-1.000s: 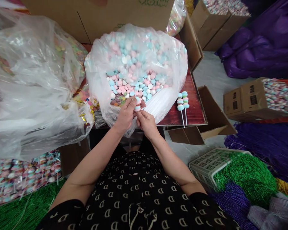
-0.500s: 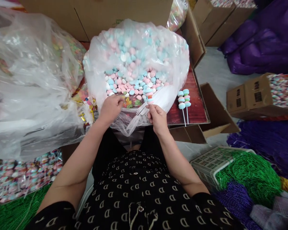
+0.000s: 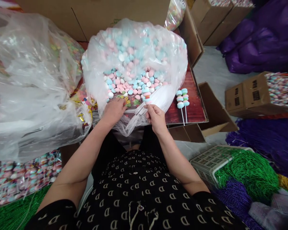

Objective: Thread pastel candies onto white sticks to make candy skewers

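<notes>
A cramped candy-packing workshop: a clear plastic sack of pastel candies (image 3: 134, 54) lies ahead, with a cardboard carton of wrapped sweets (image 3: 252, 95) right, a plastic crate (image 3: 203, 163) near right, and purple sacks (image 3: 259, 48) far right.

Bright, even light with soft shadows, faint glare on the plastic bag (image 3: 134, 41), and wide-angle bending at the edges

**What you can't make out**
Your right hand (image 3: 156, 118) hides the lower end of the candy stick (image 3: 147, 95). Film on the clear plastic bag (image 3: 26, 83) at left blurs its contents too much to tell them apart. The carton (image 3: 254, 95) and purple sacks (image 3: 261, 48) run past the right edge.
</notes>
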Available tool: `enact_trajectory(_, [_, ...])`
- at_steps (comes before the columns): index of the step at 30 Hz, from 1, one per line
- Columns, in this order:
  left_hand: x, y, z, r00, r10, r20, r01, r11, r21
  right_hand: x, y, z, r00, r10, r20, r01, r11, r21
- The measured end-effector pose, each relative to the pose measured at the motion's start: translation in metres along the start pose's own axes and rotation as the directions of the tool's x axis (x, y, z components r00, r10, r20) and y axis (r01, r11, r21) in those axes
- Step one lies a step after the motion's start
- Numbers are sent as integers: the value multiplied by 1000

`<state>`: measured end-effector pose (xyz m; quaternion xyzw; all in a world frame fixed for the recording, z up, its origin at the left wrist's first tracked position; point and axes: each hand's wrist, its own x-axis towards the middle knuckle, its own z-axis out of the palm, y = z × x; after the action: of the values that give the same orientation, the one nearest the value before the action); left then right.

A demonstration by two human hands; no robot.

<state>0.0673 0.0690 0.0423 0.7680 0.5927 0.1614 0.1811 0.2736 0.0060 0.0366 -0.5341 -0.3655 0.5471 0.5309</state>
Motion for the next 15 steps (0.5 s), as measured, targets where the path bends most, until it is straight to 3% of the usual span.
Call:
enact_trajectory(10, [-8, 7, -7, 1000, 9, -9, -8, 998, 69, -1, 6, 0, 998, -46, 42, 50, 994, -92])
enact_trajectory(13, [-8, 3, -5, 997, -33, -64, 22, 986, -164, -8, 4, 0, 993, -30, 117, 50, 983, -178])
enact_trajectory(15, [-5, -1, -3, 992, -97, -86, 51, 903, -427, -14, 0, 0, 979, 12, 205, 38, 971, -237])
